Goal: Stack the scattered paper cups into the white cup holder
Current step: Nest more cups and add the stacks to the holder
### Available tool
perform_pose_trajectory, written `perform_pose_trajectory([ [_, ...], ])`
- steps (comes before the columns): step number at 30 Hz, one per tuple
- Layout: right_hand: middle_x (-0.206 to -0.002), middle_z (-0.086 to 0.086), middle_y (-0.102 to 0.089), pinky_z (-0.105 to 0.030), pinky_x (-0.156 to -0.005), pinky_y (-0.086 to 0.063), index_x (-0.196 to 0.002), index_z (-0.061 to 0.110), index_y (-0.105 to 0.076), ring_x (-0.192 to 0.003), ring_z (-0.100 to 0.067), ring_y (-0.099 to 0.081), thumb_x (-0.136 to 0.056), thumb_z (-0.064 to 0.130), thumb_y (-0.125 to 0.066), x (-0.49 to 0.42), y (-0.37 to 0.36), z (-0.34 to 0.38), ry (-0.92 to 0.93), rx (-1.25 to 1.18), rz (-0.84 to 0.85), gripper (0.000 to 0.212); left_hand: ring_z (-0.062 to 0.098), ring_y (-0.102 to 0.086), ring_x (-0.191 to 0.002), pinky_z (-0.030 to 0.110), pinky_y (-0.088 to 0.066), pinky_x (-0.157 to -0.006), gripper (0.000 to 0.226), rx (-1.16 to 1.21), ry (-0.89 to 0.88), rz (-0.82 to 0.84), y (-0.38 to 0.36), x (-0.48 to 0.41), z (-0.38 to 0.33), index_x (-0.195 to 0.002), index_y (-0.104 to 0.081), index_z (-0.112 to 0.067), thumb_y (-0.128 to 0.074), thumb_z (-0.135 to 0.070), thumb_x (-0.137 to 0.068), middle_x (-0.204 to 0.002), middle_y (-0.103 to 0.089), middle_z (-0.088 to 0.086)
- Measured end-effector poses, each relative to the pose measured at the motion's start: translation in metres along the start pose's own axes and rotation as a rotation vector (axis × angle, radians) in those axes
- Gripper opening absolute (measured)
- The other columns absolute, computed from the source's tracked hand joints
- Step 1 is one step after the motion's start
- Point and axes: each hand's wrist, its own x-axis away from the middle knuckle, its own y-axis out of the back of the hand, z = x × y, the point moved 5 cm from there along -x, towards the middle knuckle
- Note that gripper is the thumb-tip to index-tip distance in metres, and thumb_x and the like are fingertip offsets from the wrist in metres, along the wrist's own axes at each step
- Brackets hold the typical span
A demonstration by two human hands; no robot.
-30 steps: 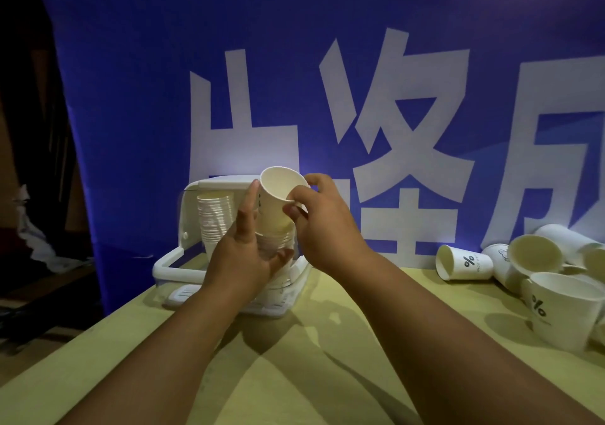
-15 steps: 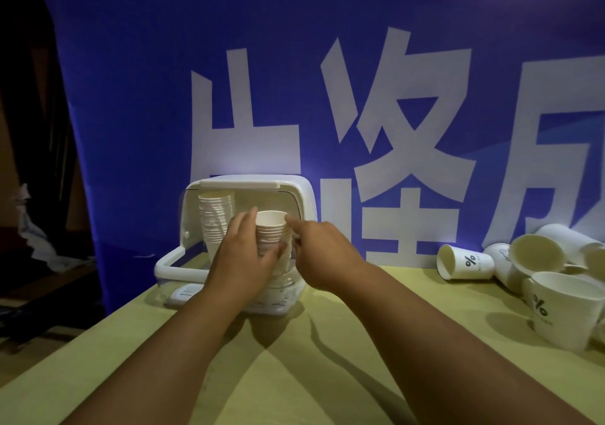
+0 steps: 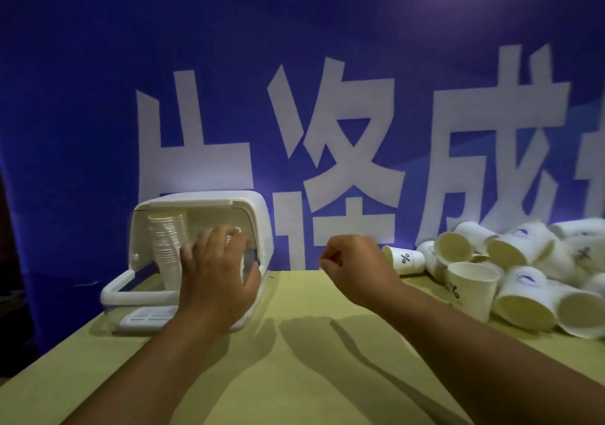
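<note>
A blue banner with white characters [image 3: 327,64] backs the yellow-green tabletop [image 3: 304,293]. The white plastic cup holder [image 3: 203,203] stands left; the scattered white paper cups [image 3: 510,277] lie heaped right, mostly on their sides — nearest my right hand [image 3: 357,267], curled on nothing. My left hand [image 3: 216,277] wraps the holder's nested cup stack [image 3: 235,230] — mostly hidden beneath it, blurred.

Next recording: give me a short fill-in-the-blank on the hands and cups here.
In the cup holder, the left hand grips one cup stack; a second stack stands on that stack's ____.
The right hand is curled and holds ____.
The loose cups lie piled at the table's ____ end.
Missing words: left; nothing; right.
</note>
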Motion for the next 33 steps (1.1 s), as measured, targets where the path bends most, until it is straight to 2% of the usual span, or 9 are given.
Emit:
perform_pose_trajectory([
  [6,-0.085,0.013,-0.063,-0.021,-0.074,-0.051,-0.097,0.026,-0.071,-0.076,-0.006,-0.058,-0.089,0.038,-0.069,0.038,0.069,-0.099,-0.156,0.305,-0.184,0.014,0.008,-0.051,-0.080,0.030,-0.046,-0.075,0.012,0.243,-0.051,0.305,-0.022,0.011,-0.068,-0.086,-0.060,-0.030,-0.070,-0.035,-0.082,-0.087,-0.055,-0.017],
  [9,-0.099,0.009,-0.066,-0.024,-0.079,-0.048,-0.107,0.028,-0.066,-0.086,-0.008,-0.055,-0.086,0.045,-0.069,0.045,0.093,-0.128,-0.214,0.497,-0.290,0.028,0.005,-0.055,-0.084,0.018,-0.046,-0.075,0.010,0.358,0.080,0.562,-0.046,0.018,-0.104,-0.095,-0.060,-0.030,-0.067,-0.037,-0.091,-0.097,-0.058,-0.018],
  [12,-0.090,0.007,-0.063,-0.028,-0.078,-0.046,-0.098,0.028,-0.058,-0.081,-0.011,-0.053,-0.089,0.045,-0.063,0.045,0.095,-0.142,-0.293,0.604,-0.278,0.020,0.005,-0.057,-0.091,0.021,-0.050,-0.080,0.013,0.486,0.235,0.681,-0.075,0.017,-0.141,-0.104,-0.061,-0.031,-0.068,-0.032,-0.093,-0.104,-0.061,-0.015],
  [15,-0.081,0.004,-0.057,-0.030,-0.076,-0.042,-0.084,0.025,-0.052,-0.079,-0.015,-0.052,-0.092,0.038,-0.057,0.043,0.086,-0.152,-0.318,0.654,-0.227,0.015,0.006,-0.058,-0.096,0.021,-0.048,-0.075,0.023,0.674,0.422,0.735,-0.111,0.011,-0.177,-0.117,-0.061,-0.029,-0.065,-0.023,-0.095,-0.114,-0.060,-0.010],
  [18,-0.093,0.003,-0.064,-0.035,-0.091,-0.043,-0.099,0.025,-0.060,-0.091,-0.018,-0.056,-0.091,0.033,-0.058,0.041,0.082,-0.159,-0.328,0.656,-0.176,0.012,0.019,-0.064,-0.097,0.038,-0.060,-0.083,0.036,0.877,0.627,0.774,-0.149,0.005,-0.211,-0.130,-0.059,-0.029,-0.061,-0.015,-0.096,-0.117,-0.062,-0.002],
  [20,-0.100,0.003,-0.065,-0.037,-0.098,-0.042,-0.107,0.026,-0.061,-0.098,-0.018,-0.056,-0.090,0.032,-0.060,0.039,0.080,-0.163,-0.328,0.655,-0.155,0.018,0.022,-0.066,-0.093,0.041,-0.062,-0.085,0.041,0.979,0.726,0.795,-0.168,-0.001,-0.229,-0.134,-0.059,-0.028,-0.057,-0.009,-0.097,-0.112,-0.064,0.005],
  [25,-0.101,0.004,-0.066,-0.036,-0.098,-0.043,-0.110,0.027,-0.061,-0.098,-0.016,-0.057,-0.090,0.031,-0.060,0.038,0.078,-0.169,-0.323,0.628,-0.185,0.020,0.023,-0.066,-0.096,0.027,-0.061,-0.077,0.040,1.112,0.830,0.831,-0.190,-0.017,-0.252,-0.137,-0.058,-0.019,-0.053,-0.002,-0.101,-0.109,-0.058,0.007],
  [29,-0.097,0.005,-0.067,-0.034,-0.093,-0.047,-0.106,0.027,-0.062,-0.090,-0.015,-0.059,-0.089,0.035,-0.061,0.037,0.075,-0.163,-0.290,0.603,-0.224,0.019,0.023,-0.065,-0.108,0.035,-0.058,-0.095,0.041,1.124,0.811,0.852,-0.200,-0.015,-0.253,-0.133,-0.061,-0.019,-0.059,0.001,-0.097,-0.125,-0.061,0.009],
  [33,-0.092,0.007,-0.067,-0.028,-0.082,-0.054,-0.104,0.025,-0.067,-0.080,-0.009,-0.058,-0.090,0.036,-0.065,0.037,0.071,-0.152,-0.229,0.464,-0.246,0.018,0.025,-0.061,-0.115,0.040,-0.056,-0.100,0.028,1.102,0.822,0.696,-0.186,-0.010,-0.231,-0.119,-0.066,-0.026,-0.063,-0.007,-0.098,-0.129,-0.059,0.002],
])
